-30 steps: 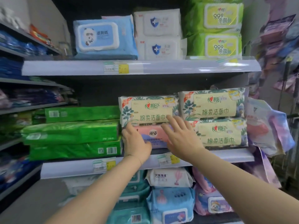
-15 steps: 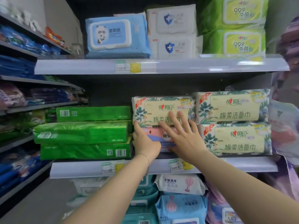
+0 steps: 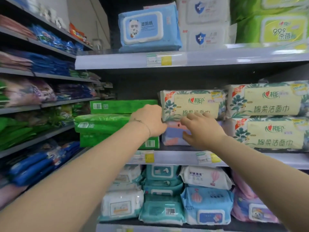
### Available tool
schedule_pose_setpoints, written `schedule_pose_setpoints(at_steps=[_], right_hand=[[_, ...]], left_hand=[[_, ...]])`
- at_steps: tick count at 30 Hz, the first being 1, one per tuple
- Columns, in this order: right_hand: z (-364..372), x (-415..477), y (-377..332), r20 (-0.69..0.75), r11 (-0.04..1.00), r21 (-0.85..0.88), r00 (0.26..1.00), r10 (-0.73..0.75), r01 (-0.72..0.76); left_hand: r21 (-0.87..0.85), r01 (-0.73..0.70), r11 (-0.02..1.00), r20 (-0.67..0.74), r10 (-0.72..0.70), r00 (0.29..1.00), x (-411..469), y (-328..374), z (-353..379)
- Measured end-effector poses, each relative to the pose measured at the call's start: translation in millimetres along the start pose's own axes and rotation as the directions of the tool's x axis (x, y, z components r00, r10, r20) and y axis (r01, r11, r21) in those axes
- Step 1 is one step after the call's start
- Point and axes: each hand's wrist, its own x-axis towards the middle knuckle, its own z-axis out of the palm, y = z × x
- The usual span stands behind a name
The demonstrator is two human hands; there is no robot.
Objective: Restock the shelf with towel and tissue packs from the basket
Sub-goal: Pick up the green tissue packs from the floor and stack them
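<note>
A stack of flat, glossy green plastic packs (image 3: 108, 124) lies at the left of the grey metal middle shelf (image 3: 175, 158), barcodes facing out. Just beside them is my left hand (image 3: 150, 121). Its fingers are curled round the left end of a cream plastic towel pack (image 3: 197, 104) printed with green leaves, and the thumb sits at the seam beneath it, so I am grasping that end. The label reads 心相印, and below it 棉柔洁面巾 is partly hidden by my fingers. This pack rests on a soft pink-and-blue pack (image 3: 173, 136) whose writing I cannot read. My right hand (image 3: 200, 131) is released, fingers spread flat against the front of the pink-and-blue pack, with the tips touching the cream pack's lower edge. Further right, two more cream leaf-print packs (image 3: 267, 104) are stacked close alongside, with the same wording and a red flash in each corner. Above them, a yellow-green wipe pack (image 3: 280, 32) with a moulded lid reads 99.9 杀菌.
</note>
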Motion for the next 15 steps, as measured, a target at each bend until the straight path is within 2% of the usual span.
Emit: schedule_pose_setpoints(at_steps=[4,6,8,10,13,15], right_hand=[[-9,8,-29,0.048,0.998,0.063,0.999,-0.025,0.022],[-7,14,-44,0.077,0.982,0.183,0.996,0.042,-0.055],[-2,19,-57,0.07,0.943,0.316,0.994,0.085,-0.103],[6,25,-69,0.054,0.938,0.338,0.997,0.059,-0.073],[16,34,-85,0.078,0.954,0.295,0.996,0.031,-0.053],[23,37,-92,0.105,0.948,0.303,0.992,0.065,-0.095]], left_hand=[[0.306,-0.05,0.951,0.025,0.044,0.999,-17,-69,-22],[0.456,-0.129,0.881,0.04,0.125,0.991,-26,-109,-26],[0.527,-0.122,0.841,0.016,0.133,0.991,-35,-146,-23],[0.493,-0.038,0.869,-0.011,0.049,0.999,-43,-179,-13],[0.384,0.08,0.92,0.034,-0.101,0.994,-50,-215,8],[0.18,0.146,0.973,0.093,-0.165,0.982,-50,-232,23]])
